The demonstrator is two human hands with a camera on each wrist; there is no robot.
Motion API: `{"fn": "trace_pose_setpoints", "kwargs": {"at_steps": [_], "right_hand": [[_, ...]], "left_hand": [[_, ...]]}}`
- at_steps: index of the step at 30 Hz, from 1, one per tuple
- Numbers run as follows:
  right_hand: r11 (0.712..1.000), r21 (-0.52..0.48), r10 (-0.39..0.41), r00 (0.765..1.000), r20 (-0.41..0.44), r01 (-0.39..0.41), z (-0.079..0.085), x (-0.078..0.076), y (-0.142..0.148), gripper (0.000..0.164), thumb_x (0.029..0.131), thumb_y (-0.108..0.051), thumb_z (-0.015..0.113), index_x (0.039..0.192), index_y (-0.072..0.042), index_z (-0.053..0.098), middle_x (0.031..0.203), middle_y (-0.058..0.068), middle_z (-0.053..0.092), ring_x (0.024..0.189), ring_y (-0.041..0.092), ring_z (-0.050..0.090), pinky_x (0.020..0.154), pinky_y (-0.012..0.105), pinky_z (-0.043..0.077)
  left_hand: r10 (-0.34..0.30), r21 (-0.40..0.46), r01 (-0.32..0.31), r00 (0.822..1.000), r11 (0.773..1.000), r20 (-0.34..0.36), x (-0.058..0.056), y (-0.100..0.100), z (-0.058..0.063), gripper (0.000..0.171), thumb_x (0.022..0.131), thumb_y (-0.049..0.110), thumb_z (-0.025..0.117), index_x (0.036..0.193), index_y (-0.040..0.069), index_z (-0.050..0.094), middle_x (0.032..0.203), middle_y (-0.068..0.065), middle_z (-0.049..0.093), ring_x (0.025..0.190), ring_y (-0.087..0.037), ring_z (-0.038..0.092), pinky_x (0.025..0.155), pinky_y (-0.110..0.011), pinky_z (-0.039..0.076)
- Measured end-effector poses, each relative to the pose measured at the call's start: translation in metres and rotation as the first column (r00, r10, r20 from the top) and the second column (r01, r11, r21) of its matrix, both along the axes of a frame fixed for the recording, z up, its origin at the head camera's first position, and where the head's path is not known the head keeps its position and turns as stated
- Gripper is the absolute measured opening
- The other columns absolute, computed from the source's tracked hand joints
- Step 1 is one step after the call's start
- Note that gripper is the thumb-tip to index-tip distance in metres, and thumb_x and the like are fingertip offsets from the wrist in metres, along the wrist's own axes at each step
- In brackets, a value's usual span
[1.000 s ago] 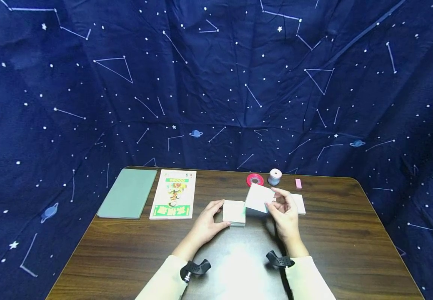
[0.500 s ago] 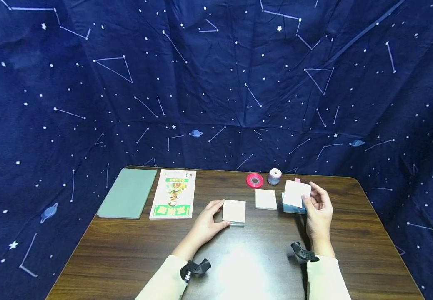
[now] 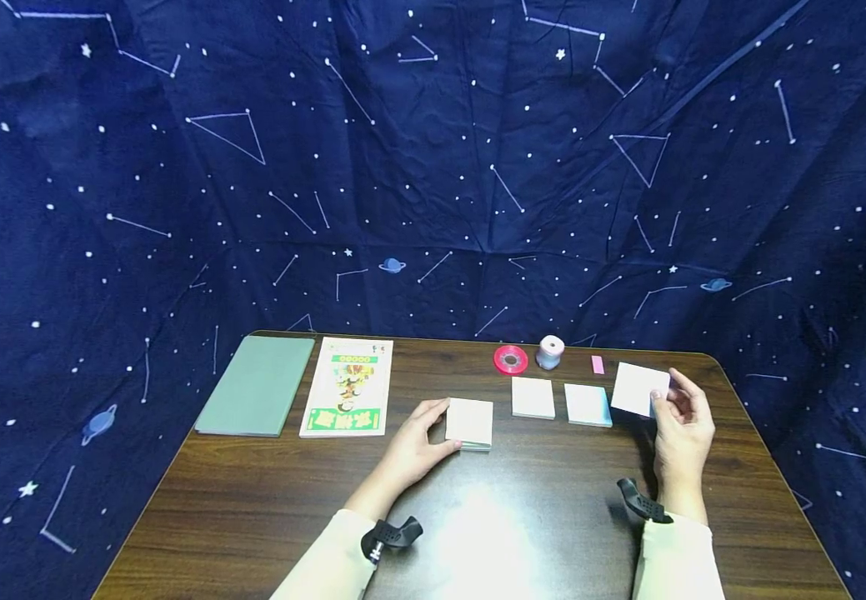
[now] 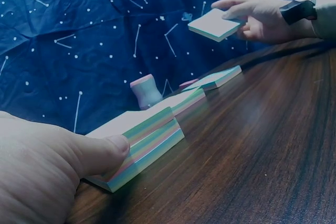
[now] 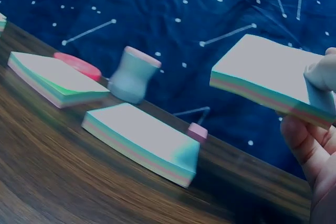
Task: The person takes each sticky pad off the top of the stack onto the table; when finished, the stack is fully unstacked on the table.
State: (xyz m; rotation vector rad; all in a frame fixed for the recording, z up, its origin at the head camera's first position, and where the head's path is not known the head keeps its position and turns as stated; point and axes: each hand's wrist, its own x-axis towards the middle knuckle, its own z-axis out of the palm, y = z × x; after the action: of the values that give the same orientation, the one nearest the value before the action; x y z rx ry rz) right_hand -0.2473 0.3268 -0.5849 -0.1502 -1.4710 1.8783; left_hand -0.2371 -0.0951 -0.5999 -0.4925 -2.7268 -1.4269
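Observation:
My right hand [image 3: 686, 425] pinches a square sticky note pad [image 3: 637, 389] by its right edge, thumb on top and fingers beneath. That pad is raised above the table, its striped pastel side showing in the right wrist view. A stack of sticky note pads [image 3: 469, 422] lies on the table, gripped at its left side by my left hand [image 3: 412, 450]. The left wrist view shows the thumb against the layered edge of this stack [image 4: 149, 142]. Between the hands lie two more sticky note pads, a left pad [image 3: 533, 397] and a bluish-tinted right pad [image 3: 588, 405].
Behind the pads sit a red ring-shaped roll [image 3: 511, 360], a pale spool-shaped item [image 3: 550, 352] and a small pink block [image 3: 598, 365]. An illustrated booklet [image 3: 347, 387] and a green folder-like sheet [image 3: 256, 386] lie at left. A dark starry cloth [image 3: 433, 167] hangs behind the table.
My right hand has carried one sticky note pad rightward from beside the stack, past the two pads lying on the table. My left hand has stayed at the stack.

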Motion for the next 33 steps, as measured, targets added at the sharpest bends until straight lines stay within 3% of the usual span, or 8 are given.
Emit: {"fn": "trace_pose_setpoints", "kwargs": {"at_steps": [3, 7, 18, 22, 26, 29, 33], "right_hand": [[0.999, 0.02, -0.046, 0.999, 0.022, 0.045, -0.001, 0.002, 0.008, 0.046, 0.094, 0.017, 0.07, 0.139, 0.008, 0.068, 0.1, 0.001, 0.064, 0.09, 0.009, 0.061, 0.074, 0.01, 0.055], [0.995, 0.061, -0.09, 0.989, 0.114, 0.083, -0.002, 0.005, 0.018, 0.045, 0.094, 0.013, 0.071, 0.139, 0.005, 0.069, 0.103, -0.001, 0.065, 0.088, 0.007, 0.06, 0.072, 0.007, 0.053], [0.988, 0.134, -0.123, 0.925, 0.359, 0.079, -0.008, 0.006, 0.03, 0.048, 0.098, 0.007, 0.069, 0.145, 0.001, 0.065, 0.089, -0.008, 0.059, 0.064, -0.002, 0.054, 0.053, 0.012, 0.056], [0.961, 0.266, -0.186, 0.879, 0.438, 0.071, -0.01, 0.007, 0.031, 0.047, 0.099, 0.001, 0.07, 0.146, -0.004, 0.066, 0.085, -0.017, 0.058, 0.062, -0.007, 0.052, 0.054, 0.009, 0.051], [0.886, 0.462, -0.291, 0.802, 0.522, 0.021, -0.012, 0.008, 0.032, 0.056, 0.097, -0.009, 0.078, 0.151, -0.008, 0.061, 0.095, -0.008, 0.067, 0.066, -0.013, 0.051, 0.058, 0.007, 0.042], [0.841, 0.541, -0.33, 0.767, 0.55, -0.026, -0.013, 0.007, 0.03, 0.064, 0.095, -0.011, 0.081, 0.154, -0.006, 0.056, 0.116, 0.015, 0.07, 0.082, 0.0, 0.058, 0.069, 0.013, 0.042], [0.82, 0.572, -0.352, 0.758, 0.549, -0.034, -0.013, 0.006, 0.026, 0.067, 0.092, -0.005, 0.079, 0.154, -0.001, 0.054, 0.133, 0.031, 0.06, 0.111, 0.035, 0.058, 0.087, 0.036, 0.042]], "left_hand": [[-0.001, 0.005, 0.001, 1.0, 1.0, 0.002, 0.0, 0.0, -0.001, 0.074, 0.09, 0.019, 0.09, 0.155, 0.001, 0.058, 0.152, -0.013, 0.062, 0.141, -0.031, 0.063, 0.123, -0.053, 0.05], [0.001, 0.008, -0.001, 1.0, 1.0, 0.003, 0.0, 0.001, -0.001, 0.074, 0.09, 0.019, 0.09, 0.155, 0.001, 0.059, 0.152, -0.013, 0.062, 0.141, -0.031, 0.063, 0.123, -0.053, 0.049], [0.004, 0.002, -0.004, 1.0, 1.0, -0.011, 0.0, 0.001, -0.001, 0.075, 0.089, 0.019, 0.09, 0.154, 0.001, 0.059, 0.152, -0.013, 0.063, 0.143, -0.033, 0.061, 0.125, -0.055, 0.047], [0.002, 0.002, -0.001, 1.0, 1.0, -0.01, -0.001, 0.001, -0.002, 0.075, 0.089, 0.018, 0.09, 0.155, 0.001, 0.059, 0.152, -0.012, 0.063, 0.138, -0.031, 0.065, 0.122, -0.053, 0.05], [-0.002, 0.003, 0.002, 1.0, 1.0, -0.017, -0.002, 0.001, -0.003, 0.075, 0.089, 0.018, 0.09, 0.154, 0.002, 0.059, 0.151, -0.012, 0.063, 0.137, -0.031, 0.066, 0.121, -0.052, 0.052], [-0.002, 0.002, 0.002, 1.0, 1.0, -0.023, -0.002, 0.0, -0.002, 0.075, 0.089, 0.019, 0.09, 0.154, 0.002, 0.059, 0.151, -0.012, 0.063, 0.138, -0.031, 0.065, 0.121, -0.053, 0.051], [-0.003, -0.004, 0.003, 1.0, 1.0, -0.022, -0.002, 0.0, -0.002, 0.075, 0.089, 0.02, 0.09, 0.155, 0.002, 0.059, 0.151, -0.012, 0.063, 0.14, -0.031, 0.063, 0.122, -0.053, 0.05]]}}
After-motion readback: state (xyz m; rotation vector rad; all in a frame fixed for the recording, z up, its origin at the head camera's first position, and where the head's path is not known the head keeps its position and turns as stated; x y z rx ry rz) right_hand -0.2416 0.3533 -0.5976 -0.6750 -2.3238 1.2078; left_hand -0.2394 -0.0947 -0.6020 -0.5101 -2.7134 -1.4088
